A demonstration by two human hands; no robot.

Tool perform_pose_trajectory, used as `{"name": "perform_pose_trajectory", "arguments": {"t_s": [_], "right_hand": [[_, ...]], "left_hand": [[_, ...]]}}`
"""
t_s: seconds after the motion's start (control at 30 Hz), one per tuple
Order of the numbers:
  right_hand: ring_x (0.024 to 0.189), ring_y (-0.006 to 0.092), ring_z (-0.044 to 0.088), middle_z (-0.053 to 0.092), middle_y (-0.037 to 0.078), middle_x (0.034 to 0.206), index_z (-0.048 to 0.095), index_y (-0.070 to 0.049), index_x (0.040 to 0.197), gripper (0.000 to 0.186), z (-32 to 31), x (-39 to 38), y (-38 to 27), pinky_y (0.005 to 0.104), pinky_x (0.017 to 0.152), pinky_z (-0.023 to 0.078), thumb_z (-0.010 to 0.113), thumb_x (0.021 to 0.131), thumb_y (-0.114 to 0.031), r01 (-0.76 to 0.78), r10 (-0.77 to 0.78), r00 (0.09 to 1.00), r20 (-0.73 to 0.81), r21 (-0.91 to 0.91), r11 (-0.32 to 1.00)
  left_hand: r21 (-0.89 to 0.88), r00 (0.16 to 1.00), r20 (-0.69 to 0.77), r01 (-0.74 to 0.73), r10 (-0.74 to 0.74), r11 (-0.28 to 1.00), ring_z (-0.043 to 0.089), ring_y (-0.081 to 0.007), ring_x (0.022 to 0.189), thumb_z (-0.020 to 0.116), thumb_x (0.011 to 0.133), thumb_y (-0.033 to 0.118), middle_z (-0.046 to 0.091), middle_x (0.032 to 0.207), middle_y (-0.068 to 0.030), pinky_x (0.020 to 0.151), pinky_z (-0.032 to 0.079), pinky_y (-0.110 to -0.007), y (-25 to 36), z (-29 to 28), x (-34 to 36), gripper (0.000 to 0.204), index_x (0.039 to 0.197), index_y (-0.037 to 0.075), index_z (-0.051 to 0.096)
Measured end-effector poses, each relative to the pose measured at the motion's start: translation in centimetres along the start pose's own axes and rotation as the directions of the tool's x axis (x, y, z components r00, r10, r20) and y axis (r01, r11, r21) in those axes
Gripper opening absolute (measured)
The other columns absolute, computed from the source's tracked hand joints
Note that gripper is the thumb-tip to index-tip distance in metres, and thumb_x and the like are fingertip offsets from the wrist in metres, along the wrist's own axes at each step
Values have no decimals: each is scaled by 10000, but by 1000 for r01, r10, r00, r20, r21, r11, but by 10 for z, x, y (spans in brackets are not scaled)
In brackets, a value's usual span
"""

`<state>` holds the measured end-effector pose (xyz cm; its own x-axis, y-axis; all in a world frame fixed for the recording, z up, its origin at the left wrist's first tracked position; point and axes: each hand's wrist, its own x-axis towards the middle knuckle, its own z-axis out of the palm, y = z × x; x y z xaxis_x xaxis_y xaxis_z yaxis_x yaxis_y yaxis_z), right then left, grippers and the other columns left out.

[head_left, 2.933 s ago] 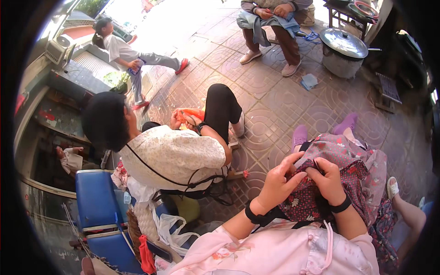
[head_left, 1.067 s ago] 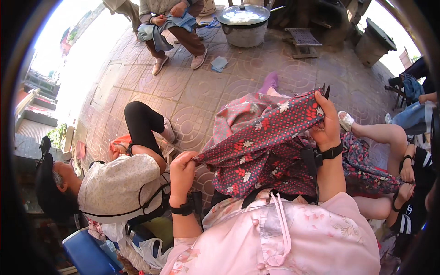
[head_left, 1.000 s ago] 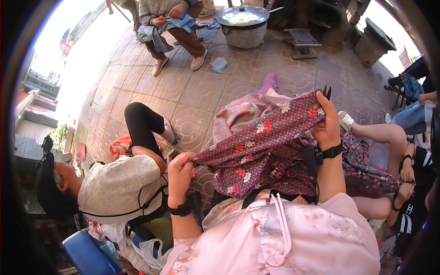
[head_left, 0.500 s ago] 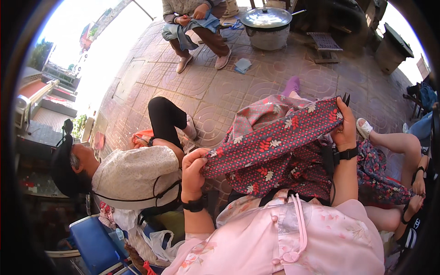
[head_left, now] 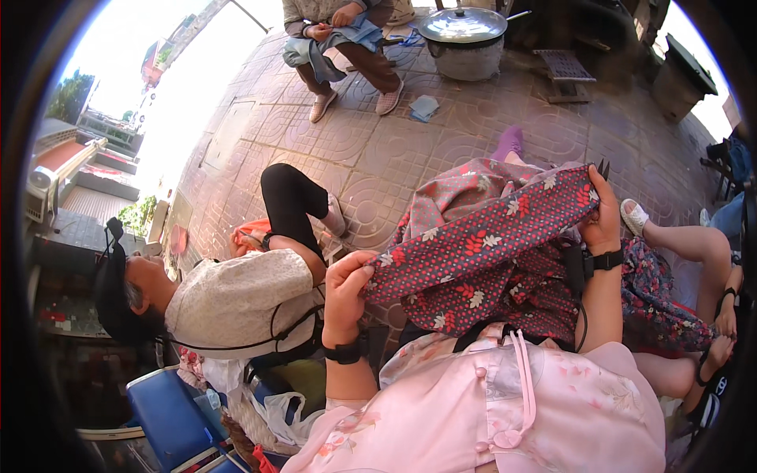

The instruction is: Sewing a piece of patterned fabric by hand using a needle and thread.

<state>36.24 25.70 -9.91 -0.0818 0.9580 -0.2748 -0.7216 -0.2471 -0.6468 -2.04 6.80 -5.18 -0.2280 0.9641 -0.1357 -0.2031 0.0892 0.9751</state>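
1. Patterned cloth (head_left: 489,232) hangs before the torso, its upper band taut, long axis slanting up rightward.
2. Left hand (head_left: 347,288) pinches the lower, nearer end; right hand (head_left: 603,213) grips the farther one.
3. Dark pointed tips (head_left: 604,169) jut beyond the right thumb.

The cloth (head_left: 489,229) was dark grey, scattered with small red dots, red leaf sprays and pale leaves. A long strip of it was drawn taut between the left hand (head_left: 344,296) and the right hand (head_left: 605,213) — higher at the right. The rest lay bunched below and behind, partly paler. Dark pointed blades (head_left: 604,169) poked up beyond the right thumb — slightly parted.
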Motion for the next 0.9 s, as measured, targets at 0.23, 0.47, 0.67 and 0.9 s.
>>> {"name": "perform_pose_trajectory", "arguments": {"t_s": [0.23,0.47,0.67,0.9], "right_hand": [[367,16,439,658,-23,672,652,-84,842,165,-8,8,5,159,315,278,619,959,-194,-7,7,1000,11,-24,1000],[384,27,471,661,-8,676,653,-74,847,175,-4,6,5,167,331,311,614,960,-202,-50,54,998,40,-83,995],[406,32,470,649,-9,690,641,-71,875,149,24,0,17,190,362,324,607,961,-188,18,-38,983,-178,-111,994],[387,27,404,591,-37,642,625,-83,869,136,-2,10,27,195,356,274,603,962,-180,-116,122,992,36,-134,984]], "left_hand": [[54,996,-78,42,-38,998,589,-50,781,548,905,31,669,889,-5,715,460,-204,-4,1,6,183,1017,-43,671],[70,991,-131,7,3,998,591,-48,782,528,955,29,666,905,-5,717,472,-205,-7,8,9,155,1031,-31,649],[23,984,-178,26,-21,999,599,-58,803,539,963,42,665,925,-7,725,477,-212,-12,2,10,142,1027,-30,644],[812,887,-188,-102,422,575,623,-228,939,555,848,-27,647,1029,-119,817,485,-313,-28,4,28,212,1043,0,633]]}}
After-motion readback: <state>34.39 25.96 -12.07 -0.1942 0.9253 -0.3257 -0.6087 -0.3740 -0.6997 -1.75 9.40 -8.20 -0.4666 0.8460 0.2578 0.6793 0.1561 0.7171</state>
